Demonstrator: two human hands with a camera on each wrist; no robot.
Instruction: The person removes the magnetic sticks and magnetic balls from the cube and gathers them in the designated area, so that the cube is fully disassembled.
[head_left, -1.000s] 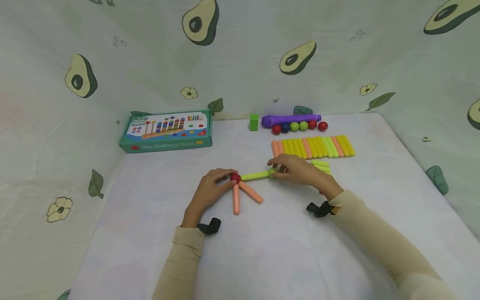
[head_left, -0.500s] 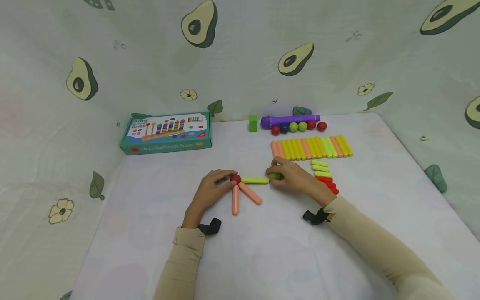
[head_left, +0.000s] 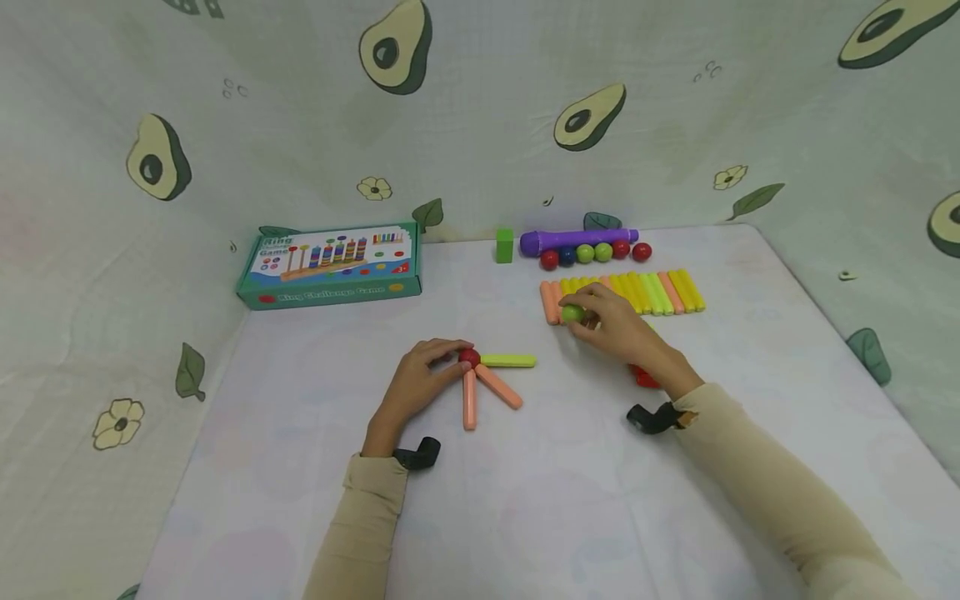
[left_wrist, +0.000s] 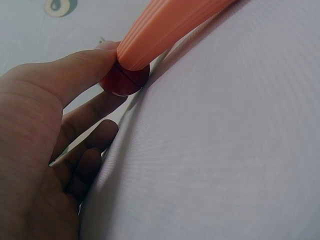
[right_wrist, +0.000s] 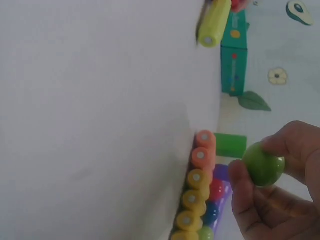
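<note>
My left hand (head_left: 426, 375) pinches a red ball (head_left: 469, 357) between thumb and fingers, low on the table. Two salmon-pink sticks (head_left: 469, 400) and one yellow-green stick (head_left: 508, 361) meet that ball; the pink ones point toward me, the yellow-green one to the right. My right hand (head_left: 613, 323) pinches a green ball (right_wrist: 263, 164) between its thumb and fingertips, above the left end of a row of sticks (head_left: 660, 293). In the right wrist view the far end of the yellow-green stick (right_wrist: 214, 25) shows a small grey disc, with no ball on it.
At the back stand a green box (head_left: 330, 267), a green block (head_left: 504, 246) and a purple stick-shaped toy (head_left: 581, 241) with several coloured balls (head_left: 585, 253) before it. Red sticks (head_left: 643, 377) lie partly hidden under my right wrist. Patterned cloth (head_left: 465, 125) hangs behind.
The green ball has come off the yellow-green stick's end. My right hand has carried it back and to the right, up over the stick row. The left hand stays at the red ball.
</note>
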